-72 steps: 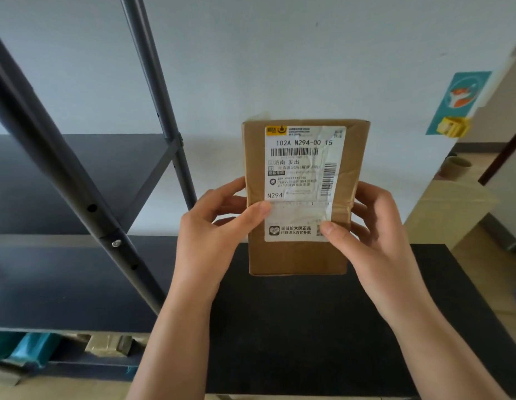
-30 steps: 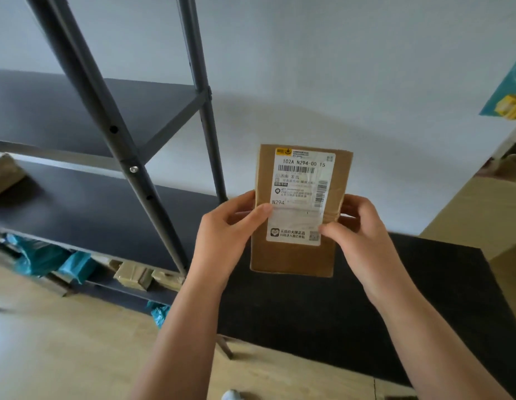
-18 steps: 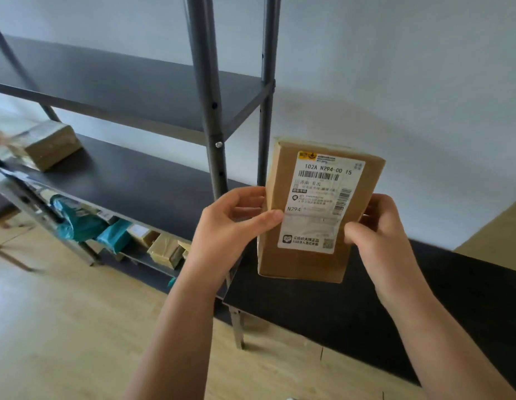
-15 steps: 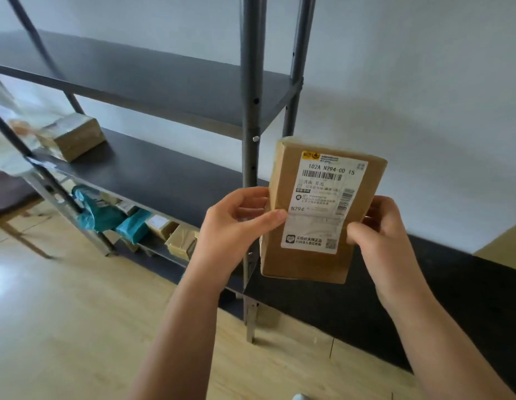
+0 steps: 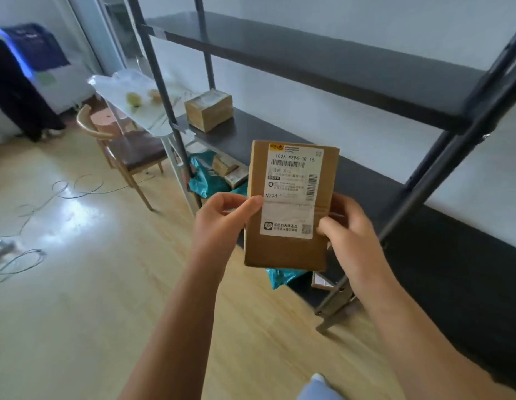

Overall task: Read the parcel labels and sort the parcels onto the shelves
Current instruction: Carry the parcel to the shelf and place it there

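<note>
A flat brown cardboard parcel (image 5: 282, 252) stands upright in front of me, its white label facing me and reading "102A N294-00 15". My left hand (image 5: 222, 223) grips its left edge, thumb on the label. My right hand (image 5: 347, 229) grips its right edge. Behind it runs a dark metal shelf unit (image 5: 323, 67) with an upper board and a middle board (image 5: 251, 134). One taped brown box (image 5: 208, 109) sits on the middle board at the far left. Teal bags (image 5: 202, 177) and small cartons (image 5: 231, 171) lie on the lowest level.
A wooden chair (image 5: 127, 148) stands left of the shelf unit, beside a white table (image 5: 144, 111) with a plastic bag on it. Cables (image 5: 49, 197) trail over the wood floor. A dark low surface (image 5: 453, 284) lies at the right. A shelf post (image 5: 409, 220) slants close to my right hand.
My view has swung left along the shelf unit, bringing the chair, table and floor into sight. Both hands keep the same hold on the parcel.
</note>
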Action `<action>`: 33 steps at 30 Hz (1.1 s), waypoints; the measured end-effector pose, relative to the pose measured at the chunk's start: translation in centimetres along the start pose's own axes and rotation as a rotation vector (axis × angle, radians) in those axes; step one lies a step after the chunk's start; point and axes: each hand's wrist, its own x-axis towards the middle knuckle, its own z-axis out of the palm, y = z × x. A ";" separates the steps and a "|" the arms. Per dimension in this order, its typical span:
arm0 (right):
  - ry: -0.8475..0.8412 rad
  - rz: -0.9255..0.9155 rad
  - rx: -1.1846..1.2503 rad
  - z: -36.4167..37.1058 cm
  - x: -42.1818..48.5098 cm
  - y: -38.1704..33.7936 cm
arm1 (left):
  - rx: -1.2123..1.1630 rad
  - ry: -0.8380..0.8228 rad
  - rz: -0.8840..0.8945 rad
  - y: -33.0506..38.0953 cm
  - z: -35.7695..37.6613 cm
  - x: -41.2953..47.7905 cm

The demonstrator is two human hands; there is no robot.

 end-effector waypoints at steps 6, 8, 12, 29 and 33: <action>-0.097 -0.027 -0.071 8.7 3.7 -1.7 | -0.034 0.096 -0.035 -0.8 -6.9 4.4; -0.122 -0.022 -0.079 11.6 5.7 -2.1 | -0.042 0.105 -0.047 -1.0 -8.8 6.6; -0.134 -0.038 -0.092 17.9 10.5 -3.1 | -0.029 0.129 -0.049 -1.0 -12.8 12.0; -0.065 -0.077 0.014 37.7 26.9 -11.7 | -0.002 0.144 0.031 3.4 -27.3 34.6; 0.081 -0.087 0.076 40.7 29.4 -14.6 | 0.007 0.013 0.091 6.5 -30.0 40.9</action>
